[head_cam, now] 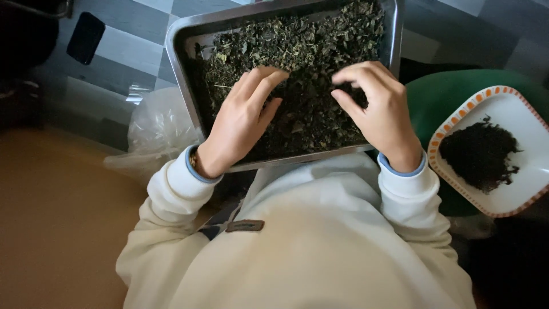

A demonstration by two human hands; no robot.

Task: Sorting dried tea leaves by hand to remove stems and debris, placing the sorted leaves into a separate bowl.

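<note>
I see my right hand [382,109] with fingers pinched on dried leaves [297,51] directly beneath them. My left hand [243,117] lies alongside, fingers together, flat on the heap in the metal tray [178,40].

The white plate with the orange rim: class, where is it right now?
In the head view, the white plate sits at the right edge, on a green surface, just right of the right hand and metal tray.

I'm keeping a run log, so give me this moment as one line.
left hand: flat on dried leaves | right hand: pinching leaves | metal tray: on lap | plate: dark sorted pile, right
</note>
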